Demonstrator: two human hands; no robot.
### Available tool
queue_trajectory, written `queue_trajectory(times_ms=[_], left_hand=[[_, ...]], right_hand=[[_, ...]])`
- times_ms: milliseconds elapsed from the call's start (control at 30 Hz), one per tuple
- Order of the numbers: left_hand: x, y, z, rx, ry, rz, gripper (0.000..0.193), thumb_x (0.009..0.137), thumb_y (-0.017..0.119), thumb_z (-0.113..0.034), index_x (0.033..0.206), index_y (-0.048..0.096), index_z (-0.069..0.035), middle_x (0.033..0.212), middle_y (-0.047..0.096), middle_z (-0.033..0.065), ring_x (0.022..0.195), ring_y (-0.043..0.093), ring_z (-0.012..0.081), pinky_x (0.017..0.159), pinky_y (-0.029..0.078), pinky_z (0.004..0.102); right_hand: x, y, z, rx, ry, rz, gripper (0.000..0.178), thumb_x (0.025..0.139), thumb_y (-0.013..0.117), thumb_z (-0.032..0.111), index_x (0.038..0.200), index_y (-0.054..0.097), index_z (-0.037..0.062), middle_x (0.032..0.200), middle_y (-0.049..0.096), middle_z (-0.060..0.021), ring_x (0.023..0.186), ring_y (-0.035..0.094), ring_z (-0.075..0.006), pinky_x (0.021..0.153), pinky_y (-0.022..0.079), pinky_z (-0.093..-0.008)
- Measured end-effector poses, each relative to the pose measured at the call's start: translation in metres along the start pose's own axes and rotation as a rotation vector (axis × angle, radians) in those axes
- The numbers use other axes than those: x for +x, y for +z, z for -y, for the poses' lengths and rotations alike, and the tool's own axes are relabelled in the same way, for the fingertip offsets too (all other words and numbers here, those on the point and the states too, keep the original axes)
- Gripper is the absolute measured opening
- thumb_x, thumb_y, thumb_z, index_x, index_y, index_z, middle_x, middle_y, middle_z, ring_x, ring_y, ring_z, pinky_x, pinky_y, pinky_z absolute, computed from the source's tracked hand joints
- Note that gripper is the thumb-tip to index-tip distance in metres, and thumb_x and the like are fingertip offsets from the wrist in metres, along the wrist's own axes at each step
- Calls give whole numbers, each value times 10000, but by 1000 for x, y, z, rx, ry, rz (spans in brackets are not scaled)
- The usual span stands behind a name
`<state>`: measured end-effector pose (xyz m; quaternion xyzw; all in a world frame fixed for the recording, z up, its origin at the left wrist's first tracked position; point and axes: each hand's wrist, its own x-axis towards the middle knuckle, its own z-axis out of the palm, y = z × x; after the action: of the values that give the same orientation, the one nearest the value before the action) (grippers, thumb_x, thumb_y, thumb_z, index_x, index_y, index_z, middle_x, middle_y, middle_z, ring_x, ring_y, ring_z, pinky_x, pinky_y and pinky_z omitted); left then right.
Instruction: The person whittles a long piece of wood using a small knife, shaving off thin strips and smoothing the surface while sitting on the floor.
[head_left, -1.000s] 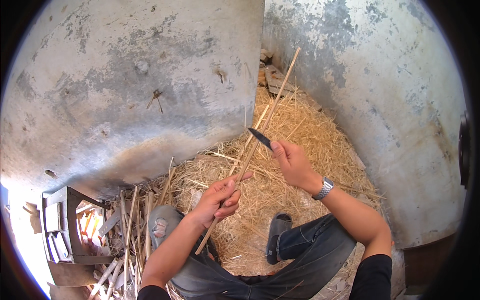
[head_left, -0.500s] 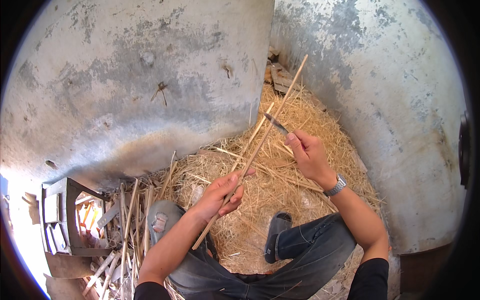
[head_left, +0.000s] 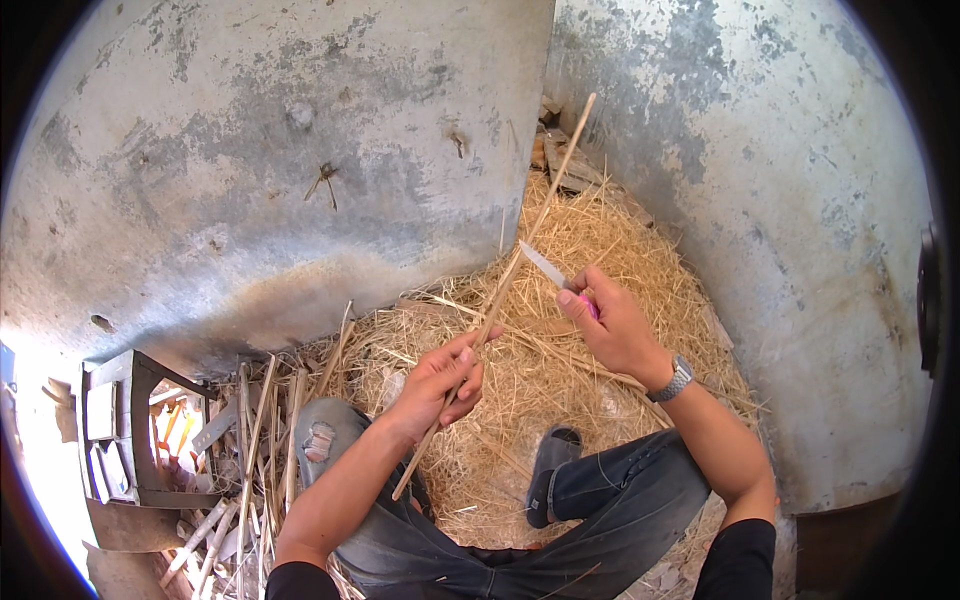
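Observation:
My left hand [head_left: 440, 385] is closed around a long thin wooden stick [head_left: 556, 192], which slants from beside my left knee up toward the wall corner. In my right hand [head_left: 618, 322] is a small knife [head_left: 545, 266] with a pink handle, partly covered by my fingers. The pointed blade aims up and left, its tip at or very near the stick's middle; whether it touches I cannot tell. Below both hands a thick layer of pale shavings [head_left: 640, 250] covers the floor.
Worn grey walls [head_left: 400, 130] meet at the back. Several wooden strips [head_left: 262, 430] lie by my left leg, beside a dark frame-like stand [head_left: 140, 450] with bright light behind it. My slippered foot [head_left: 552, 465] rests among the shavings. Boards [head_left: 572, 165] lie in the corner.
The stick's far end has swung slightly left. My right hand has turned and lowered a little, so the blade's flat side now shows bright and the pink handle has come into sight.

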<state>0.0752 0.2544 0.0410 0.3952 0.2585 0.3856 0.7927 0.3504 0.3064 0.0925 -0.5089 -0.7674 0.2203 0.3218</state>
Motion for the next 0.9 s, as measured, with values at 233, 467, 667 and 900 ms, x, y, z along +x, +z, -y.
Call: queue_trajectory(times_ms=[233,467,667,900], left_hand=[[-3,-3,-1,19,-128,179,562,1123,449,-303,1560,361,40,673,523,18,439,455,61,413,396,181],[1,-30,-2,-255,13,139,666,1021,561,-324,1515,403,93,675,616,74,515,619,179,489,527,235],[14,-20,67,-462,-86,-178,487,1057,466,-251,1436,507,52,1120,679,133,1017,678,222,921,572,331],[20,6,64,-19,193,-278,522,1081,517,-318,1510,478,-23,1214,655,110,1126,630,196,963,532,350]], right_hand=[[-3,6,12,-89,-253,-30,297,933,753,353,1035,663,88,689,628,-91,553,602,-242,530,456,-396],[1,6,2,-126,-54,293,339,914,771,399,982,699,75,721,677,-121,653,688,-271,598,500,-400],[-26,68,-5,120,-81,603,413,884,802,368,1117,676,51,934,728,-197,824,717,-356,764,533,-466],[-22,75,-12,125,40,466,223,935,720,247,972,739,28,813,713,-215,761,703,-387,707,542,-455]])
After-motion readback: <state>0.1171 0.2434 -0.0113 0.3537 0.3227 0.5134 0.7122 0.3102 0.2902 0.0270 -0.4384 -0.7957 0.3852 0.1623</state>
